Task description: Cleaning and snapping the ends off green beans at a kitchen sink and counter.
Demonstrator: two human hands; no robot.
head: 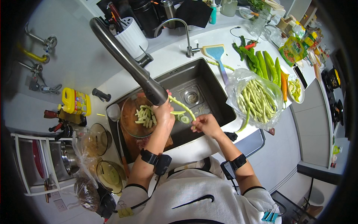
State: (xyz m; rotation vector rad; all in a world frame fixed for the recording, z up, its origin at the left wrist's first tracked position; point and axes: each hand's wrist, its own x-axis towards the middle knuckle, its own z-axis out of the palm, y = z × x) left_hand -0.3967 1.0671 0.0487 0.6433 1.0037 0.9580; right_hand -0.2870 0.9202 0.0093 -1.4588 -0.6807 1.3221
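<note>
Over the kitchen sink (215,95), my left hand (163,112) holds the upper end of a long green bean (181,105); the faucet head partly hides its fingers. A further piece of bean sticks out from this hand. My right hand (206,125) pinches the lower end of the long bean between thumb and fingers. Left of my left hand, cut bean pieces (145,117) lie in a clear glass bowl (125,127) above a wooden board (130,145). Pale green round slices (184,119) lie in the sink between my hands. To the right, a clear plastic bag (233,84) holds many whole beans (256,100).
A dark pull-down faucet (125,61) arches over the sink, beside a small steel tap (190,39). A ladle (113,112) leans at the sink's left side. A blue spatula (216,54), green peppers (263,64) and a small plate (301,95) lie right. Glass pots (110,175) stand lower left.
</note>
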